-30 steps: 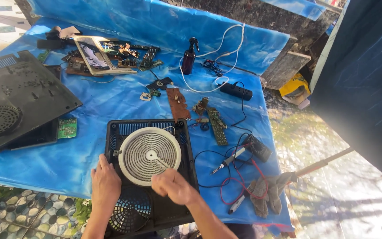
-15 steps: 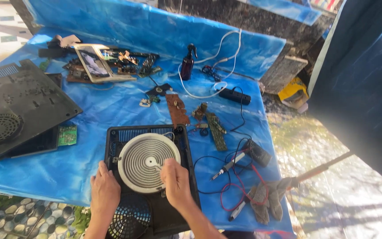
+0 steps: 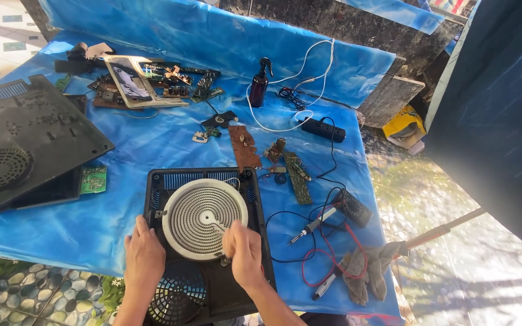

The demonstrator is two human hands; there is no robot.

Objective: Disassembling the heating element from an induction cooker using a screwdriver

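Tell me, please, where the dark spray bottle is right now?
In the head view the spray bottle stands upright at the far side of the blue sheet, right of the circuit boards, with the white cable looping beside it.

hands (image 3: 194, 259) on round coil (image 3: 205, 218) — probably gripping | black casing (image 3: 255, 253)

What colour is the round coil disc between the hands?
White with fine concentric grooves, the coil disc shows best in the head view.

Right of the grip lie a soldering iron (image 3: 312, 226), red and black leads (image 3: 327, 253) and a grey rag (image 3: 364, 274). Beyond it sit loose circuit boards (image 3: 297, 178), a dark spray bottle (image 3: 259, 84) and a power strip (image 3: 323, 129). Far left rests a black vented housing (image 3: 19, 142).
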